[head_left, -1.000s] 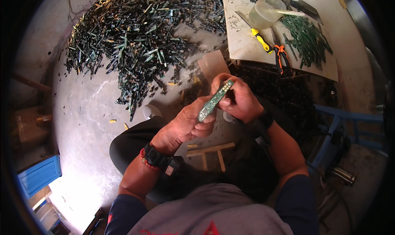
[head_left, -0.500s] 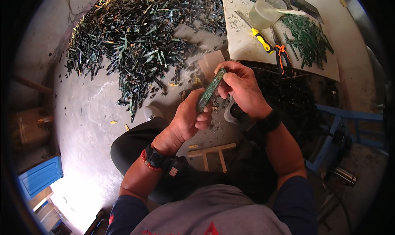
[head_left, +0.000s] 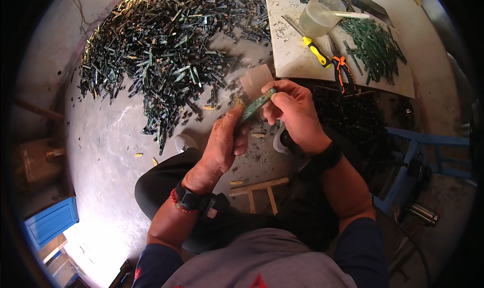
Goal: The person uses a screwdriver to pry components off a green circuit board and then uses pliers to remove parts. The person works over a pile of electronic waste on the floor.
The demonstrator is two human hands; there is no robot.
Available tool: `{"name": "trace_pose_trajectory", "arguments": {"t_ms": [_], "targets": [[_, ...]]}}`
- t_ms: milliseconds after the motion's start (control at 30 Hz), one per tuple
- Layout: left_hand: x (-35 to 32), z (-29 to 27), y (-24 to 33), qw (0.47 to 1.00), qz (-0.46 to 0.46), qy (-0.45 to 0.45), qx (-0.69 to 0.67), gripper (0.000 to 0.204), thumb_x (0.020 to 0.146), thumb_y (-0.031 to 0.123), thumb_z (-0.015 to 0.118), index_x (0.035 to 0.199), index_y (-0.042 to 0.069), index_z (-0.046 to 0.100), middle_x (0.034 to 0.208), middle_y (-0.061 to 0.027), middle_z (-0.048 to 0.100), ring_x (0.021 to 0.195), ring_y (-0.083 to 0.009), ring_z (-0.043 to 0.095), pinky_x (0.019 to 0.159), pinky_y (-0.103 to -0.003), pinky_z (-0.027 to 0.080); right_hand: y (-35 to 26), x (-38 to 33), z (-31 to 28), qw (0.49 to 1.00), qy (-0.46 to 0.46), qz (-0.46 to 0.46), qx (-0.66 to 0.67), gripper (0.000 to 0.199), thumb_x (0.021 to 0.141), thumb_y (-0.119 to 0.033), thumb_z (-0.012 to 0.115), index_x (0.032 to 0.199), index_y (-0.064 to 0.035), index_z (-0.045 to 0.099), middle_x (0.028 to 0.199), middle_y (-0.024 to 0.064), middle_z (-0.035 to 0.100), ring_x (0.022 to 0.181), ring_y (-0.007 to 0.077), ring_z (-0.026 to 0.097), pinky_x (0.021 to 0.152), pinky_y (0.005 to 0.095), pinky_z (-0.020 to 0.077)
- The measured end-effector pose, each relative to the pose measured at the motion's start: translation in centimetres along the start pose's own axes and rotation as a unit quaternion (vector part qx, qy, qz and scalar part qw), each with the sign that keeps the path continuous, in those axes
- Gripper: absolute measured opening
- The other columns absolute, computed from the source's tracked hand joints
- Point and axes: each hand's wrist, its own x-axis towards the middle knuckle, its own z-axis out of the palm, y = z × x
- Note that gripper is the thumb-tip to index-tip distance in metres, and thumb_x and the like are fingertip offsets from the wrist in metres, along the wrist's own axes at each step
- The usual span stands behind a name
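Green strip [head_left: 256, 108], long and narrow, held aloft just above the centre of the frame. Its long axis runs obliquely, from the lower-left end to the upper-right end. The visible face is green with small pale and yellowish flecks toward the upper end; the lower end is darker and partly covered. Finer surface detail is too small to resolve.

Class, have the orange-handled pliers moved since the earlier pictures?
No. Judged against the pale board, the pliers have not shifted, still crossing its near edge.
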Motion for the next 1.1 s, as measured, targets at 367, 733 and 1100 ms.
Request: {"name": "trace_pose_trajectory", "arguments": {"t_ms": [367, 733, 1100], "targets": [[0.7, -1.5, 0.6, 0.973, -0.158, -0.073, -0.152, 0.048, 0.097, 0.049, 0.041, 0.063, 0.014, 0.039, 0.049, 0.007, 0.026, 0.038, -0.0069, 0.02, 0.035, -0.022, 0.017, 1.8, -0.2, -0.2, 0.967, -0.079, 0.055, 0.235, 0.02, 0.086, -0.006, 0.047, 0.098, 0.0016, 0.062, 0.084, 0.0117, 0.068, 0.072, 0.0184, 0.066, 0.059, 0.0286, 0.0512], [0.4, -0.2, 1.5, 0.974, -0.171, -0.046, -0.142, 0.043, 0.099, 0.042, 0.037, 0.066, 0.015, 0.04, 0.052, 0.0079, 0.027, 0.04, -0.0061, 0.021, 0.036, -0.021, 0.018, -1.2, 1.3, -2.2, 0.943, 0.113, -0.183, -0.253, 0.019, 0.088, -0.016, 0.061, 0.102, -0.0027, 0.063, 0.085, 0.0072, 0.065, 0.072, 0.0131, 0.061, 0.06, 0.0258, 0.048], [-0.1, 0.0, 1.9, 0.973, -0.171, -0.052, -0.149, 0.043, 0.098, 0.041, 0.035, 0.065, 0.014, 0.039, 0.052, 0.0067, 0.025, 0.041, -0.0076, 0.022, 0.037, -0.022, 0.018, -3.1, 4.6, -8.4, 0.64, 0.283, -0.252, -0.668, 0.042, 0.076, -0.025, 0.072, 0.111, -0.0038, 0.062, 0.131, 0.0189, 0.051, 0.123, 0.0374, 0.045, 0.104, 0.0448, 0.036]]}}
